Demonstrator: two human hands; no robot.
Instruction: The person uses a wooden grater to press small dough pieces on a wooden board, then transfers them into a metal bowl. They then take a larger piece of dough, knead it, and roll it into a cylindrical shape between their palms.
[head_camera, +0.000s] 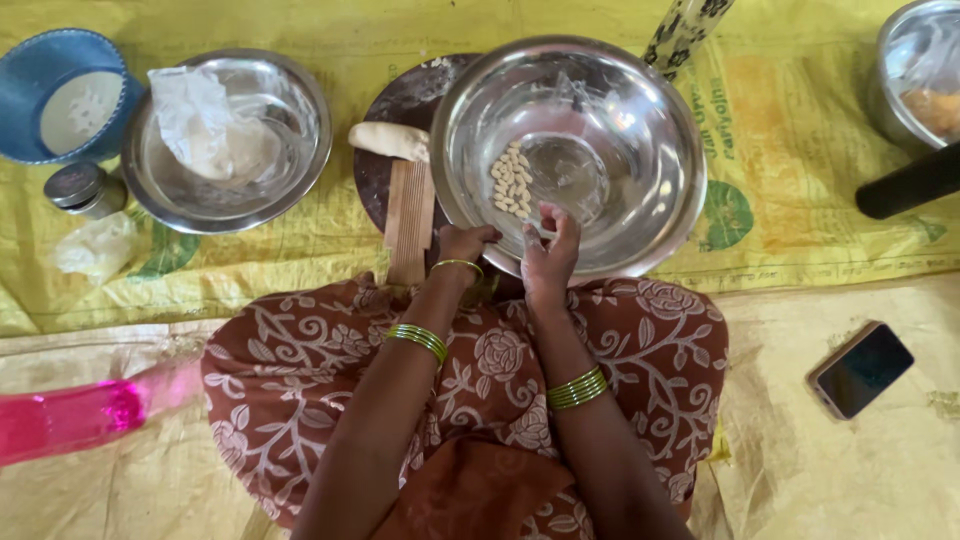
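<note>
Pinched at the near rim of the shiny round steel bowl (640, 170), right hand (549, 250) nips a tiny pale dough bit, left hand (464, 243) curled loosely on that rim beside a ridged wooden board (410, 215) running lengthwise toward the person, small ribbed dough shells (510, 180) clustered inside the bowl.
</note>
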